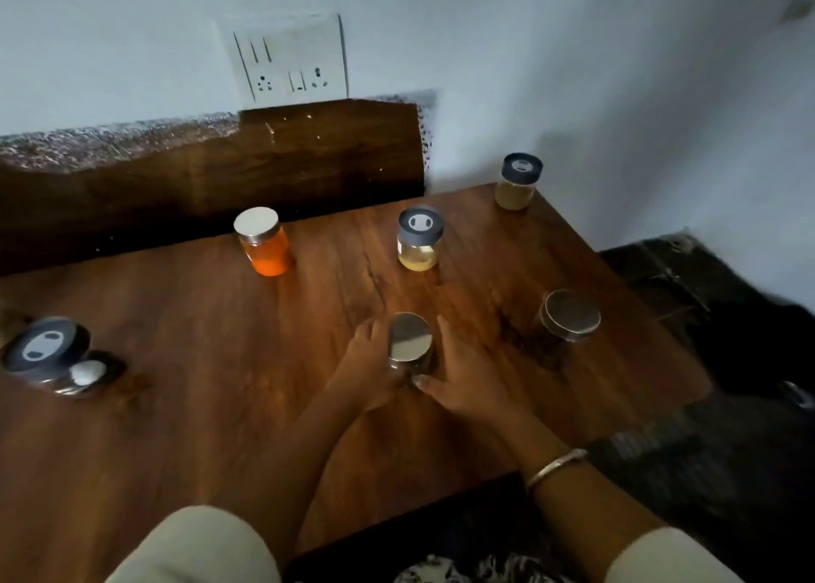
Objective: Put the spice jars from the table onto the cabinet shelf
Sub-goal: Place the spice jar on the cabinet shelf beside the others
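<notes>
I have the steel-lidded jar (410, 342) clasped from both sides, my left hand (368, 362) curled round its left wall and my right hand (469, 375) wrapped round the right with the thumb across the front. It sits toward the near edge of the table (198, 406), right of middle. It looks like glass under a smooth metal lid, so I judge it rigid, breakable and slick, best held by the body, not the lid.

We count three grey-lidded jars (46, 349) (419, 238) (518, 181), three metal-lidded jars (264, 243) (410, 342) (569, 318), one small white-capped thing (87, 373), two hands (366, 371) (467, 379), one bangle (555, 465), one table (198, 406)
</notes>
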The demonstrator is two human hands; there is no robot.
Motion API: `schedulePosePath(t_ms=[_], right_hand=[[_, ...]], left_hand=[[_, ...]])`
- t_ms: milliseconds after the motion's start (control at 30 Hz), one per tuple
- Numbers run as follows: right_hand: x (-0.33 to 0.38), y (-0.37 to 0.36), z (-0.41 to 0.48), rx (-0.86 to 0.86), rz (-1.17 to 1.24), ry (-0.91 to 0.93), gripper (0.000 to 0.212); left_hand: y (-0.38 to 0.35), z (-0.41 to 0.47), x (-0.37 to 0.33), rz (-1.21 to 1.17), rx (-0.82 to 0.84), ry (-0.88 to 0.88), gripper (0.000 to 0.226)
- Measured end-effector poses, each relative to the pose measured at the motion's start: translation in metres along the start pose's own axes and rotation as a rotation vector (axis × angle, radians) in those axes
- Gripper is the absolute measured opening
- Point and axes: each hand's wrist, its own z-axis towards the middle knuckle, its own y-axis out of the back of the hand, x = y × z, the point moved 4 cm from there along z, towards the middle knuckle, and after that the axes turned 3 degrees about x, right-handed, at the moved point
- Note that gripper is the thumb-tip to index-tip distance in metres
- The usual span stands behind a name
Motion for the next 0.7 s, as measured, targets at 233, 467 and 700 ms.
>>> schedulePosePath(t_ms=[233,467,700], right_hand=[[-0.002,-0.014,0.027,-0.033,0.030,0.087,0.085],[0.006,-0.006,0.022,-0.160,0.328,0.114,0.069],[0.065,0.036,0.005,-0.251,0.570,0.203,0.048]], left_hand=[[-0.023,-0.009,0.007,-0.186,0.058,0.147,0.090],[0.000,-0.013,0.000,-0.272,-0.023,0.096,0.099],[0.028,-0.034,-0.011,-0.573,-0.313,-0.056,0.122]])
